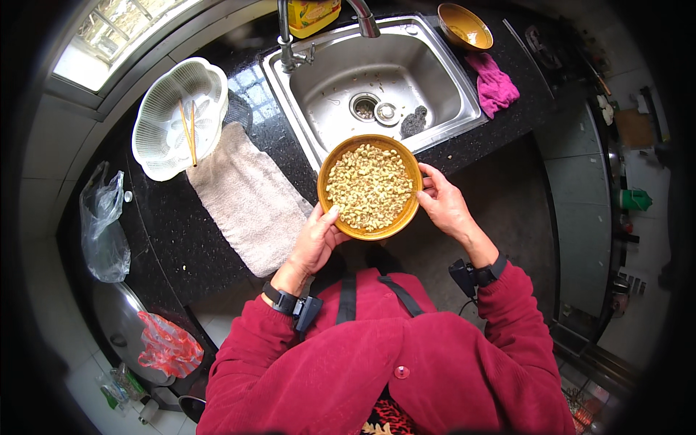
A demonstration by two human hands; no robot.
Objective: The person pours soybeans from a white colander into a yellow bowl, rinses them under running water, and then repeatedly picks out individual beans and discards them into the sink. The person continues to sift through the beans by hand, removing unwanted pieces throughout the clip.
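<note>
Between my two hands I hold a round brown bowl (372, 235) in front of the sink's near edge. Many small pale yellow-green beans or seeds (371, 186), some with brown patches, cover its inside. My left hand (319, 239) grips the lower left rim, thumb on top. On the right side, my right hand (443, 198) has its thumb at the rim and its fingers around the outside. Beyond the bowl is a stainless steel sink (331, 81) with a few bits scattered in it. A drain strainer (387, 113) and a dark scouring pad (414, 122) lie on its floor.
A faucet (367, 24) reaches over the sink. Left of it are a white plastic basket (157, 125) with chopsticks (187, 133) and a beige towel (250, 201). At right sit a second brown bowl (462, 27) and a pink cloth (495, 87). Plastic bags (106, 228) lie far left.
</note>
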